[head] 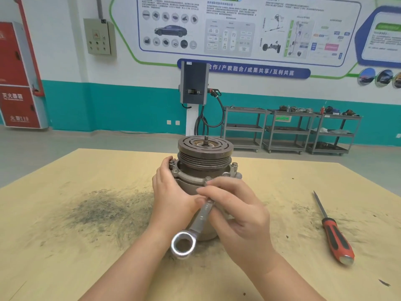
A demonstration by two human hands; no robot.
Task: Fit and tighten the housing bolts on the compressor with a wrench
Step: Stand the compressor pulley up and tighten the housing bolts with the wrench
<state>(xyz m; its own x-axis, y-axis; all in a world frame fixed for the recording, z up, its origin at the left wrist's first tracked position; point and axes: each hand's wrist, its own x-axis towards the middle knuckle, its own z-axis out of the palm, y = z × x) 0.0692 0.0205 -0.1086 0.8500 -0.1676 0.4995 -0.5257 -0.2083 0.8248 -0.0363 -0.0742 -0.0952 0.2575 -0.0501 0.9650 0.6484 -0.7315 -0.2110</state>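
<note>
Compressor (196, 192), upright at mid-bench (65, 246), steadied by the left hand (171, 198) curled round its housing; wrench (198, 220) pinched in the right hand's (236, 216) grip at a near-side flange bolt (207, 178), best seated squarely before turning; screwdriver (334, 233) lying well right; no containers seen.

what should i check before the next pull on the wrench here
1. Compressor upright on the table: ok.
2. Left hand steadying the housing: ok, it grips the side.
3. Right hand holding the wrench: ok, fingers curl round its shank.
4. Wrench head seated on the front bolt: cannot tell, the fingers hide that end.
5. Other flange bolts fitted: ok, heads show at the left and right; tightness cannot tell.
6. Swing path: ok, the screwdriver lies well off to the right.
</note>
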